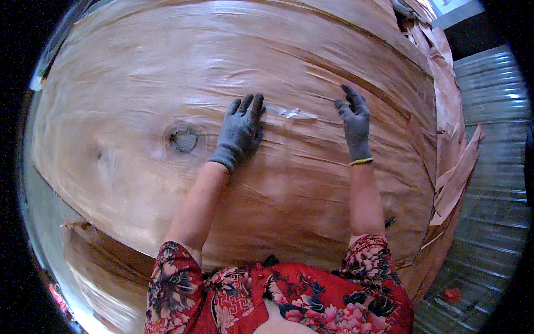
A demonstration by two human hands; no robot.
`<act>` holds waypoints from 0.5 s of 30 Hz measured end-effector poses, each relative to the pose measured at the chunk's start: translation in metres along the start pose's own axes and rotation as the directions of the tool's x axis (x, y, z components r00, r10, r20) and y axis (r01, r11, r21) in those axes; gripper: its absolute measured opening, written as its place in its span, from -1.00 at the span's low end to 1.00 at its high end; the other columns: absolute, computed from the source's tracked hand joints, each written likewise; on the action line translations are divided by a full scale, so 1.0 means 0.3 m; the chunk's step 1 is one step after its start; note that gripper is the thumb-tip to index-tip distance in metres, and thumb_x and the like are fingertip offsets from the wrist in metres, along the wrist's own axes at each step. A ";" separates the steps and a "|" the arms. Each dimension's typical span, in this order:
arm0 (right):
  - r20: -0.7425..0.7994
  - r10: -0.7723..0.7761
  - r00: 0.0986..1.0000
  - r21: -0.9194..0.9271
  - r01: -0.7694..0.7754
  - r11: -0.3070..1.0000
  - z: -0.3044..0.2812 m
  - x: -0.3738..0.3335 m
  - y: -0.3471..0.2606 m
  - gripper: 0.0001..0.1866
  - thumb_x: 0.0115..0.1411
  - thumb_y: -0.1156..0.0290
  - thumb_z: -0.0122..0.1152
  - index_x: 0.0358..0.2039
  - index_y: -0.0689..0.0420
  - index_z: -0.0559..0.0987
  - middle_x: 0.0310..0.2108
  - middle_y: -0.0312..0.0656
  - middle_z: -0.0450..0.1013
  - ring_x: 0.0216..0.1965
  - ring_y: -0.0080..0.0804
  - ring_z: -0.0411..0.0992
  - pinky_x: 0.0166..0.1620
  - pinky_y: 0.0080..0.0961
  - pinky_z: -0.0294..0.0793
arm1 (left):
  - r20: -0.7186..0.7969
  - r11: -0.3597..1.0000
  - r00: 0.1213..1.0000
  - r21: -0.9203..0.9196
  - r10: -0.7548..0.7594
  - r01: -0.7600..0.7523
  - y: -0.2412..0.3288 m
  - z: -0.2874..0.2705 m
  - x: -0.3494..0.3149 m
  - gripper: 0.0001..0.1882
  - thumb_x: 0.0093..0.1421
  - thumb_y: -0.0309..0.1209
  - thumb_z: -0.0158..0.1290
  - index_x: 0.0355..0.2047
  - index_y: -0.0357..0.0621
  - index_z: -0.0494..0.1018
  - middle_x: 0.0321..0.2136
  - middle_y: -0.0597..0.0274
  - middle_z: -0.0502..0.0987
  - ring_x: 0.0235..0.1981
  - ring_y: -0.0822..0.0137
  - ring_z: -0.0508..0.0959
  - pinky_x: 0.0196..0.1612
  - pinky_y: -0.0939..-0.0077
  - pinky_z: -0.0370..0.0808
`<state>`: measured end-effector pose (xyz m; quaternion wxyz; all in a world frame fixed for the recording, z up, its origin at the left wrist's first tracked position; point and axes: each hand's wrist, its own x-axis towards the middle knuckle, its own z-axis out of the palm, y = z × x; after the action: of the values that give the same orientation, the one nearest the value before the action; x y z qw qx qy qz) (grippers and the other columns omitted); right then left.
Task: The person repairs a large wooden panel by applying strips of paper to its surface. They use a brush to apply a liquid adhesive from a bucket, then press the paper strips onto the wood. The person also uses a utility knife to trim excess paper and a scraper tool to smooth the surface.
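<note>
A broad brown wood veneer sheet [139, 195] spreads under both my arms, rippled and creased toward the right. My left hand [239, 131], in a grey glove, lies on it with the fingers stretched out. To the right, my gloved right hand [355, 119] has its fingers apart and holds nothing that I can see; whether it touches the sheet I cannot tell. Between the hands is a crumpled whitish strip [292, 113], its left end close to my left fingertips. A dark round knot [183, 141] marks the veneer left of my left hand.
Torn veneer pieces [445, 183] hang along the right edge. Beyond them is a ribbed grey surface [492, 167], with a small red scrap [451, 295] low on it. More veneer [105, 267] lies at the lower left. A small dark object [389, 221] sits beside my right forearm.
</note>
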<state>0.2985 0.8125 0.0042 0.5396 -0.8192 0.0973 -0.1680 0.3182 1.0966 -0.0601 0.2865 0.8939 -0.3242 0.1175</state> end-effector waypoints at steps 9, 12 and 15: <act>0.420 -0.207 0.883 -0.561 0.433 0.706 0.167 -0.075 -0.079 -0.48 -0.18 0.16 0.36 -0.11 -0.10 0.54 0.06 -0.05 0.28 0.10 -0.03 0.20 0.10 -0.16 0.14 | 0.036 0.999 0.999 0.039 0.002 -0.004 -0.010 -0.016 0.021 -0.38 0.01 -0.42 -0.03 0.13 -0.26 0.16 0.15 0.01 0.22 0.17 0.03 0.22 0.20 0.13 0.10; 0.439 -0.204 0.875 -0.541 0.439 0.717 0.185 -0.080 -0.102 -0.56 -0.07 0.24 0.29 -0.10 -0.04 0.53 0.05 0.00 0.28 0.11 -0.06 0.20 0.11 -0.20 0.14 | 0.025 0.998 1.000 0.068 0.007 -0.008 0.005 -0.031 0.037 -0.37 0.06 -0.43 -0.08 0.16 -0.27 0.09 0.09 0.02 0.31 0.16 0.03 0.23 0.21 0.15 0.10; 0.419 -0.164 0.893 -0.447 0.360 0.819 0.179 -0.051 -0.097 -0.64 -0.01 0.29 0.22 -0.13 -0.02 0.54 0.04 0.01 0.30 0.11 -0.06 0.21 0.11 -0.23 0.14 | 0.030 0.999 0.999 -0.011 -0.042 0.042 0.026 -0.061 0.053 -0.36 0.06 -0.42 -0.07 0.18 -0.26 0.08 0.08 0.02 0.32 0.16 0.03 0.23 0.20 0.15 0.10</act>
<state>0.3041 0.8750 0.0087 0.2812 -0.9548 -0.0783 -0.0561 0.3248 1.0943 -0.0356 0.2894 0.9004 -0.3104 0.0962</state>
